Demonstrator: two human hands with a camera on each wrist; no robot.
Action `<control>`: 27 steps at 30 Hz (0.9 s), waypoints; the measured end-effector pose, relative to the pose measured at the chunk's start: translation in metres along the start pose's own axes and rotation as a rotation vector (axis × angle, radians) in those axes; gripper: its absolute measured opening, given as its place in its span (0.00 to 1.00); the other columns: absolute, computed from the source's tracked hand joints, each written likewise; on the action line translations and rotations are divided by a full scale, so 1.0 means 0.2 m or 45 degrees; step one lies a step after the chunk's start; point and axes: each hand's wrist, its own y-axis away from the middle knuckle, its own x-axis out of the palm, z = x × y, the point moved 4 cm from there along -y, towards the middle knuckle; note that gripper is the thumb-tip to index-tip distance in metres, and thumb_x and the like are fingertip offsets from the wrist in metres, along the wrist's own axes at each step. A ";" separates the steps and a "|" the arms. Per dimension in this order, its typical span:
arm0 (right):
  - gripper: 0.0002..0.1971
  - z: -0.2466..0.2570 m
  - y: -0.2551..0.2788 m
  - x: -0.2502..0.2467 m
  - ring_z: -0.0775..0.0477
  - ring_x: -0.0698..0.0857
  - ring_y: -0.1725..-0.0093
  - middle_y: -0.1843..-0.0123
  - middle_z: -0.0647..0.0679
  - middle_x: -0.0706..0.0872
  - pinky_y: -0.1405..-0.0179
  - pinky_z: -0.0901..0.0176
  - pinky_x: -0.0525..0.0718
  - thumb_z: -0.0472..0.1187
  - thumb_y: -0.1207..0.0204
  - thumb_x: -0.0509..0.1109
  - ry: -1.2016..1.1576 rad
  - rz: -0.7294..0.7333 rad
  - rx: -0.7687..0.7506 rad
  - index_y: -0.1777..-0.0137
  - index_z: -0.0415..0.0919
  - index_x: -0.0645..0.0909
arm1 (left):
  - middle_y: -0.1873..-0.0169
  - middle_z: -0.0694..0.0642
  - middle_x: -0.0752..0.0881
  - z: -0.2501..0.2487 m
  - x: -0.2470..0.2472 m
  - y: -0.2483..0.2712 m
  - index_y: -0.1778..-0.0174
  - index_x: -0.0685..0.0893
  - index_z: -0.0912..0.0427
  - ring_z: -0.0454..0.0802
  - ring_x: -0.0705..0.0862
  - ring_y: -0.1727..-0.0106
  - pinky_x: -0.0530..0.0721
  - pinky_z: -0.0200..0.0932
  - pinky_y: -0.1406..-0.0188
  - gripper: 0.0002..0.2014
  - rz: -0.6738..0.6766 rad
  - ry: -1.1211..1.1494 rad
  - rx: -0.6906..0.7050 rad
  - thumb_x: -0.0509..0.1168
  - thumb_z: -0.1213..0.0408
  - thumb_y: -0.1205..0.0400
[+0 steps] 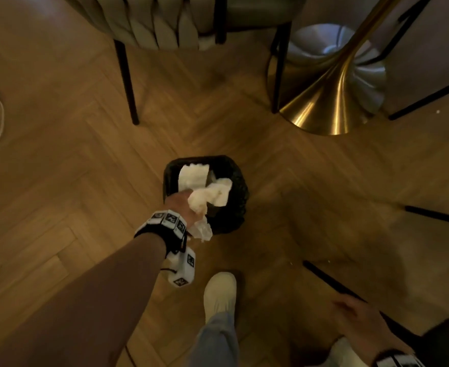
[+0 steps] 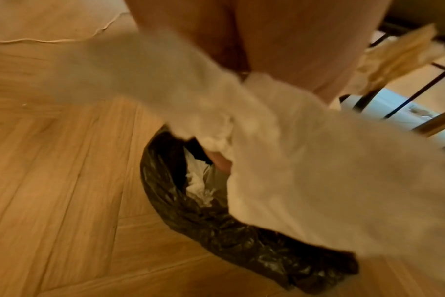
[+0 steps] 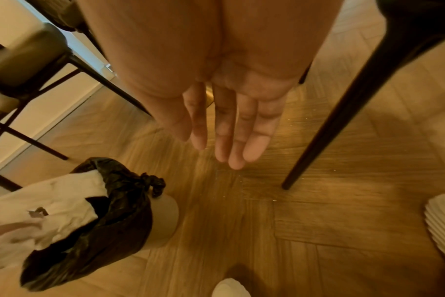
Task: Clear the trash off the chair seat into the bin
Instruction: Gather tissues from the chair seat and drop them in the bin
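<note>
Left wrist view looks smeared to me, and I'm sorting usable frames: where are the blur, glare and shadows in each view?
Left wrist view: the paper trash is motion-smeared, though the bin liner reads clearer. Head view: warm dim light, glare on the brass table base, the right hand blurred. Right wrist view: soft throughout, the chair leg casting floor shadow.

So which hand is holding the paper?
The left hand, gripping crumpled white paper over the bin; the right hand is open, empty.
</note>
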 end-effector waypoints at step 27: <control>0.08 -0.55 1.40 -0.84 0.54 0.84 0.55 0.56 0.53 0.87 0.51 0.64 0.80 0.42 0.22 0.67 -0.459 -0.343 -0.247 0.48 0.47 0.86 | 0.56 0.48 0.85 -1.26 -0.20 1.51 0.50 0.82 0.51 0.41 0.81 0.56 0.74 0.32 0.61 0.07 0.369 -0.187 0.507 0.67 0.65 0.21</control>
